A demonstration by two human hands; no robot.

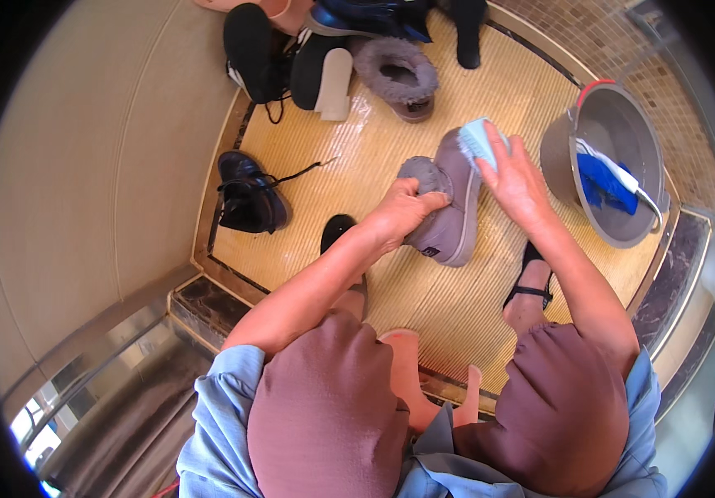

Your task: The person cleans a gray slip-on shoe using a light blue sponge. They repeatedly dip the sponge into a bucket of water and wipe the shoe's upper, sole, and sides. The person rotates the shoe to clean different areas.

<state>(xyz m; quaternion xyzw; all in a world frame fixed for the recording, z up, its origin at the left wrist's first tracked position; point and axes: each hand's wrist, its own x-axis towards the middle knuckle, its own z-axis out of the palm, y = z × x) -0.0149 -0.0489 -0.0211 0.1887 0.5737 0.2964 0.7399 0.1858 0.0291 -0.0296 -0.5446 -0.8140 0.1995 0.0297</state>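
My left hand [410, 208] grips a mauve-grey ankle boot [460, 218] by its fluffy-lined opening. The boot is tilted off the floor, its toe pointing away from me and its pale sole edge to the right. In my right hand [516, 177] is a light blue scrubbing brush [480, 144], its bristles against the toe of the boot. A similar boot with a fluffy grey collar [404, 68] stands farther off on the ribbed floor.
A grey bucket [556, 149] on the right holds a blue cloth [603, 183] and a white-handled object. At the left lies a dark laced boot [248, 193]. Several black shoes [251, 53] crowd the far side. A pink stool [404, 367] shows between my knees.
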